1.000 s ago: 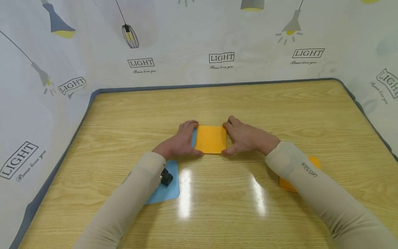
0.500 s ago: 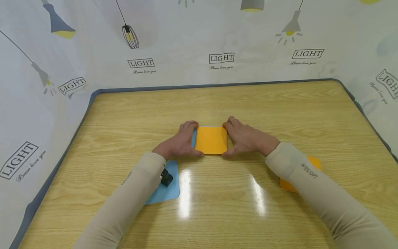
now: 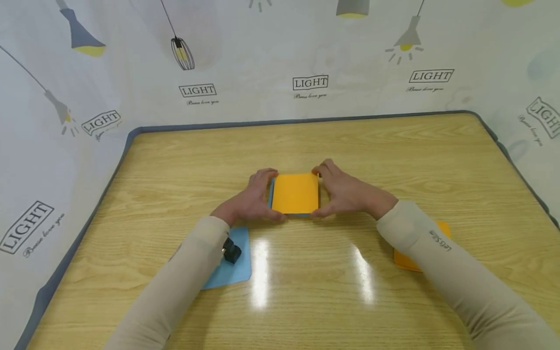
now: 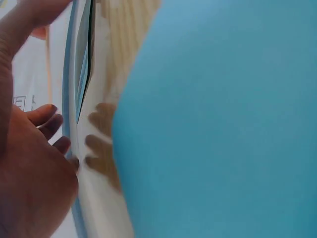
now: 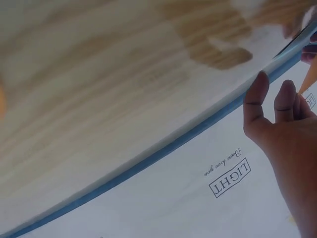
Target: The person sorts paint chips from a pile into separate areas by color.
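Observation:
Both hands frame a thin orange square sheet [image 3: 295, 193], with a blue sheet [image 3: 271, 194] showing beneath its left side and front edge. My left hand [image 3: 253, 197] spans the left side, fingertips at the back corner and thumb at the front corner. On the right side, my right hand [image 3: 347, 192] grips the orange sheet between its fingertips at the back and thumb at the front. In the left wrist view the blue sheet [image 4: 85, 64] appears nearly edge-on beyond the left hand [image 4: 39, 168]. An orange corner [image 5: 311, 74] shows beside the right hand [image 5: 290, 134].
Another blue sheet [image 3: 239, 272] lies under the left forearm, overlapped by a small black device [image 3: 231, 251] at the wrist. More orange sheets [image 3: 404, 261] lie partly hidden under the right sleeve. The wooden table [image 3: 306, 291] meets a printed wall covering [image 3: 253, 97] behind.
The orange sheet has shifted slightly back and left over the blue one, and a blue strip now shows along its front edge. Both hands stay around it; the head view has shifted slightly.

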